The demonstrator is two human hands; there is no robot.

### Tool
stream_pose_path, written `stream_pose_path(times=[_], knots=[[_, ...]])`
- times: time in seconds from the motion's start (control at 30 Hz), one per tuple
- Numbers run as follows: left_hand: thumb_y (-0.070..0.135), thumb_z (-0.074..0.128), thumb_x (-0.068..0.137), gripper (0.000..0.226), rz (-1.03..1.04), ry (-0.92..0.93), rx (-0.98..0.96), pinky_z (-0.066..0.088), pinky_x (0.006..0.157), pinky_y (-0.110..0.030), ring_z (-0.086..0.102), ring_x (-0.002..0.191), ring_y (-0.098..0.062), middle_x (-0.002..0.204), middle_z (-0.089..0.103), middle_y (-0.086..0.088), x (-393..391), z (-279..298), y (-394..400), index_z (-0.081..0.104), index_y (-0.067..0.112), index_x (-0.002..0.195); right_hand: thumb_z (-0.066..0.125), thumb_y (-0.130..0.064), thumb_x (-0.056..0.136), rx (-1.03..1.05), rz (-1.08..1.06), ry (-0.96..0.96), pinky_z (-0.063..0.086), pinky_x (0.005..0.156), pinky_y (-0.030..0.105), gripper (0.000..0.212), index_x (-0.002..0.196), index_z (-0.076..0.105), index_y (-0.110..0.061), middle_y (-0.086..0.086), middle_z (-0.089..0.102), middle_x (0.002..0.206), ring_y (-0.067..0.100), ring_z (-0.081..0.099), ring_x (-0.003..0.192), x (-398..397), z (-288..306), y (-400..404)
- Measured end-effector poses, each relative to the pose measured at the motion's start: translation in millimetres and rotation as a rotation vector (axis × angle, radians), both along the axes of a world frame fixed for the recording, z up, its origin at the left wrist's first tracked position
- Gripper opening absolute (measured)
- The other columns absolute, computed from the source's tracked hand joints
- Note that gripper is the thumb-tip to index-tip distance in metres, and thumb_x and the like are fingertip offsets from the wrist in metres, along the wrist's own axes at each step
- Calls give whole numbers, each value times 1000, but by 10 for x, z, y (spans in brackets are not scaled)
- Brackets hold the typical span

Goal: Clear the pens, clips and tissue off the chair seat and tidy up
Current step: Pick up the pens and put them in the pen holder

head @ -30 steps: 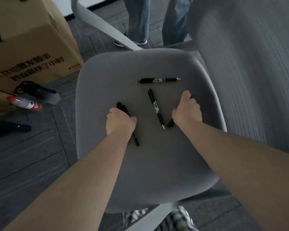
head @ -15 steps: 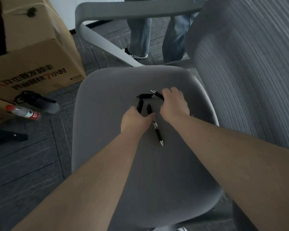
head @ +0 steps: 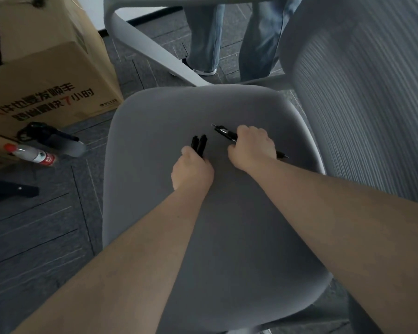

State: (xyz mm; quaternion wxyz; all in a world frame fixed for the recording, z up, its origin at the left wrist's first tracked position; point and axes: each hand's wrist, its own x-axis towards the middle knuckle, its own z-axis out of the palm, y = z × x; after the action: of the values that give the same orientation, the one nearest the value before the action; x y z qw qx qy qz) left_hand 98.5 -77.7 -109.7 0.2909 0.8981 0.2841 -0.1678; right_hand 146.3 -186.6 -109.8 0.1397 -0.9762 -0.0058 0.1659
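The grey chair seat (head: 155, 131) fills the middle of the head view. Over its centre my left hand (head: 192, 168) is closed around two black pens (head: 199, 143), whose ends stick up past my fingers. To the right, my right hand (head: 251, 147) grips other black pens (head: 225, 132); a tip points up-left and another end pokes out at the right of the fist. No loose pen lies on the visible seat. I see no clips or tissue.
The chair's ribbed grey backrest (head: 367, 97) rises at the right. A cardboard box (head: 46, 75) stands at the left on the dark carpet, with a bottle (head: 32, 154) and dark items beside it. A person's jeans-clad legs (head: 227, 37) stand behind the chair.
Both hands gathered the scattered pens off the seat. The left hand picked up a second pen; the right lifted the far pens. The seat that held loose pens now shows none.
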Motion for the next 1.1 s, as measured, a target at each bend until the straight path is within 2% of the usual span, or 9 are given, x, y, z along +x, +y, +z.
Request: stream_pose_path(times=[0.1,0.2,0.27,0.43,0.63,0.77,0.9,1.0,1.1], knots=[[23,42,100,24,17,-26,-26,36,67,-35,57,92,-36,110,60,-19,-17,48,131,41,2,110,46,-19,88,3,-23,20,40,84,40,13,98,51,-11,14,63,106,36,57,102,-55,71,3],[38,44,98,35,46,-26,-42,34,50,-30,49,61,-24,79,55,-4,-2,160,297,47,5,109,42,-17,89,68,-20,94,38,68,35,4,91,40,-15,8,57,90,31,53,81,-81,203,16],[45,44,96,37,14,-20,7,30,44,-27,46,52,-19,66,47,0,-3,268,395,49,8,99,42,-15,89,77,8,85,37,65,35,4,91,39,-15,6,52,85,30,51,77,-100,327,37],[47,44,93,33,2,-66,49,41,57,-31,57,70,-28,67,49,1,-96,617,588,50,15,92,49,-21,89,95,85,23,37,64,34,9,84,43,-17,4,51,84,29,48,78,-151,699,198],[39,43,98,27,187,-207,-135,29,47,-28,41,54,-16,64,43,1,-361,1339,940,47,13,91,47,-18,89,184,203,31,38,63,32,8,82,47,-14,1,51,76,27,49,77,-279,1354,590],[39,42,99,30,328,-315,-224,30,47,-29,40,51,-16,63,42,0,-703,1950,1339,43,15,81,46,-16,89,258,273,41,38,65,33,5,85,49,-14,3,52,79,27,49,76,-454,1884,1009],[40,41,99,30,453,-392,-266,32,50,-29,40,53,-15,65,43,1,-1195,2435,1824,48,13,88,44,-14,91,311,407,14,35,67,31,11,81,48,-15,5,52,82,26,46,77,-791,2351,1590],[42,41,99,33,541,-414,-254,33,51,-28,43,56,-15,71,48,0,-1672,2679,2205,53,11,102,44,-14,91,340,526,46,31,56,31,27,65,41,-17,1,48,67,26,45,71,-1149,2590,2104],[42,41,99,29,627,-441,-245,35,54,-26,45,60,-13,74,50,1,-2250,2851,2602,52,15,101,46,-15,92,387,629,105,27,47,30,33,61,36,-22,-1,43,61,24,44,62,-1593,2768,2650]])
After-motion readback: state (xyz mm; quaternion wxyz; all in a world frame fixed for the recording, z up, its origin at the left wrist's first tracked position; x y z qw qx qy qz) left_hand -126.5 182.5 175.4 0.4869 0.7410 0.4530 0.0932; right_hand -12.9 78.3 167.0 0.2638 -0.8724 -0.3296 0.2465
